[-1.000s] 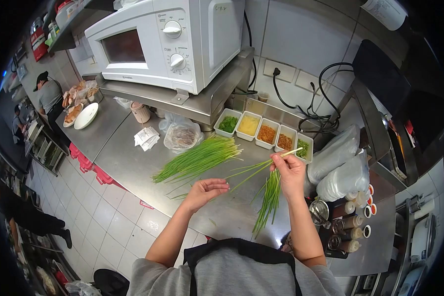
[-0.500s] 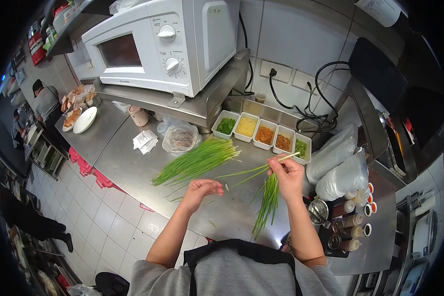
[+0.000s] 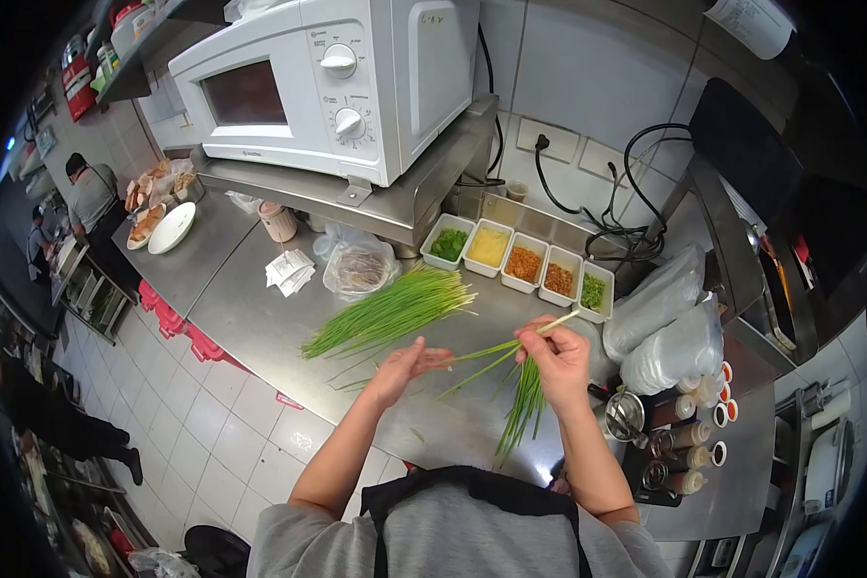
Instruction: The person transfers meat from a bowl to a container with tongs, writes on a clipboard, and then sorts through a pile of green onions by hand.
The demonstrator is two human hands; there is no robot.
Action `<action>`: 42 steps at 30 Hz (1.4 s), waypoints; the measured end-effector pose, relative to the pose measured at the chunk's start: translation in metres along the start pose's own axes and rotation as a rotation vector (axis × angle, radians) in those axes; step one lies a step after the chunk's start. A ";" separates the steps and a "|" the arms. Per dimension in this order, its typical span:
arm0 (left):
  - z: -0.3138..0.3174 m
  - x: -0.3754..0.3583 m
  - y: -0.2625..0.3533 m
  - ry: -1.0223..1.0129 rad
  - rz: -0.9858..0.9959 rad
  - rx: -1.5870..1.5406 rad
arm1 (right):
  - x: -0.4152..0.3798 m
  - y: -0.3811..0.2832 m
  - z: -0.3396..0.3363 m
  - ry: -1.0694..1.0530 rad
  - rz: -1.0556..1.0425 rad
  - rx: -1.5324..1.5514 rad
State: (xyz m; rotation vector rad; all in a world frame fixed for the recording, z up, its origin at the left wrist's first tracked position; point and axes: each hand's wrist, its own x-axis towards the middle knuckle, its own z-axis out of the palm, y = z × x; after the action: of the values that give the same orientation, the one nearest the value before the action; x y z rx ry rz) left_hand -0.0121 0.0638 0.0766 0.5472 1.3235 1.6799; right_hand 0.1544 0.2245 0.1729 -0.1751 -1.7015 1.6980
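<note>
My right hand (image 3: pixel 557 354) is closed around a few chives (image 3: pixel 496 354), their pale root ends pointing up to the right. Their green ends reach across toward my left hand (image 3: pixel 409 371), which has its fingers stretched out and the thumb apart, fingertips right at the blades. Below my right hand, a smaller bunch of chives (image 3: pixel 522 414) lies on the steel counter (image 3: pixel 453 429), partly hidden by that hand. Farther back on the left rests a large pile of chives (image 3: pixel 390 310), with a few loose blades beside it.
Several small white tubs of chopped ingredients (image 3: pixel 520 262) line the back. A microwave (image 3: pixel 289 96) sits on a raised shelf. Plastic bags (image 3: pixel 679 337), sauce bottles (image 3: pixel 684 433) and a metal pot (image 3: pixel 624 414) stand right. A bagged item (image 3: pixel 360 270) and paper slips (image 3: pixel 289 272) lie left. People (image 3: pixel 96 197) work farther away.
My left hand has moved right and up to the blades, and its curled fingers have straightened. My right hand still holds the chives, nearly in place. The view has shifted slightly.
</note>
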 end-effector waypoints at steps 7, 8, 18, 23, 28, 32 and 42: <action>-0.007 0.000 -0.001 -0.264 0.086 -0.069 | 0.005 0.009 -0.004 0.030 -0.003 -0.037; -0.009 -0.001 -0.002 -0.242 0.083 -0.048 | 0.005 0.008 -0.005 0.033 -0.015 -0.034; -0.013 0.000 -0.009 -0.076 0.074 -0.082 | 0.003 -0.006 0.002 -0.001 -0.147 -0.066; -0.012 -0.009 -0.004 -0.231 0.056 -0.238 | 0.008 -0.003 0.000 0.060 -0.128 -0.020; -0.015 -0.005 -0.008 -0.121 0.082 -0.059 | 0.004 -0.006 0.001 0.030 -0.153 -0.107; -0.014 0.010 -0.017 0.101 0.037 -0.049 | -0.003 -0.002 0.015 -0.100 -0.260 -0.235; -0.014 0.007 -0.032 0.017 -0.170 -0.219 | 0.003 -0.004 0.000 0.110 -0.040 0.031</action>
State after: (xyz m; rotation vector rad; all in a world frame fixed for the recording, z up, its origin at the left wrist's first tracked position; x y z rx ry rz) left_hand -0.0146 0.0631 0.0415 0.2847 1.1452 1.6642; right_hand 0.1539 0.2259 0.1776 -0.2147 -1.5868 1.6537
